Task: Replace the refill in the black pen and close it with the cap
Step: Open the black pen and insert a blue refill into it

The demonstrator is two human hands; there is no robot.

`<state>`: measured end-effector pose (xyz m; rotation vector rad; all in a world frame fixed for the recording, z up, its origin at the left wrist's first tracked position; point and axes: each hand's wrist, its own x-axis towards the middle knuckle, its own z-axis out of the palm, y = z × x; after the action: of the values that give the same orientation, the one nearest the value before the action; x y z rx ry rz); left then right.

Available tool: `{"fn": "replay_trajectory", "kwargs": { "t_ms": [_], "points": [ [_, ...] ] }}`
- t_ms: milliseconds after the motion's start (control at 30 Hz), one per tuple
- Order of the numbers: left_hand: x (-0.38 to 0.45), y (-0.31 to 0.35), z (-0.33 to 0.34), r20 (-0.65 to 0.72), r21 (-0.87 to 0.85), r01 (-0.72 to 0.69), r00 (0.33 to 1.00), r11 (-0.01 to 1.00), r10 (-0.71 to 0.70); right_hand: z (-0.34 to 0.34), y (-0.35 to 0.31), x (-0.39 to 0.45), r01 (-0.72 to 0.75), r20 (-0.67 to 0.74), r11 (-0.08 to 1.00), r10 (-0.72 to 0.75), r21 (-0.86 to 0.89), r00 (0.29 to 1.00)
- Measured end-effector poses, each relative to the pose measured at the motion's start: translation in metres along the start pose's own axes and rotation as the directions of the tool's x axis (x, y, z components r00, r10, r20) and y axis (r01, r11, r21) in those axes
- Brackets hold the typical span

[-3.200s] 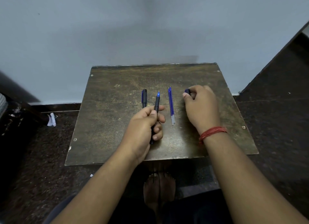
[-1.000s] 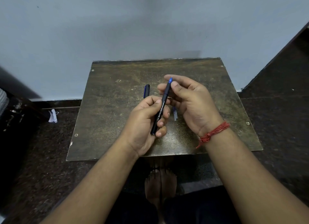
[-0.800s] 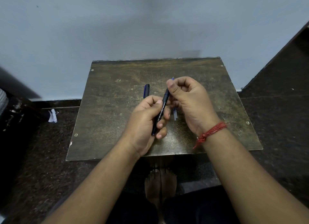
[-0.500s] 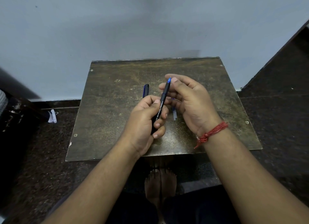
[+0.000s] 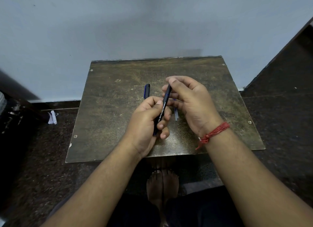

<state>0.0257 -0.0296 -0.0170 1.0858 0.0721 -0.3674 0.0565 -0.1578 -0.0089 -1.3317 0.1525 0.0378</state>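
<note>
The left hand wraps the slim black plastic pen mid-barrel, steadying it above the worn brown surface, while the right hand pinches its front end just beyond that grip, likely to screw the tip.

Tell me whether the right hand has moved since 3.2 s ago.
Yes. The right hand left the table surface and came left toward the left hand, now pinching the top of the black pen.
</note>
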Motion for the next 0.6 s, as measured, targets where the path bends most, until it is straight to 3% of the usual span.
{"fn": "replay_trajectory", "kwargs": {
  "t_ms": [600],
  "points": [
    [-0.0002, -0.0012, 0.001, -0.001, 0.023, -0.002, 1.0, 1.0, 0.002, -0.0012, 0.0024, 0.0007, -0.029, -0.026, 1.0, 0.029, 0.002, 0.999]
  ]
}}
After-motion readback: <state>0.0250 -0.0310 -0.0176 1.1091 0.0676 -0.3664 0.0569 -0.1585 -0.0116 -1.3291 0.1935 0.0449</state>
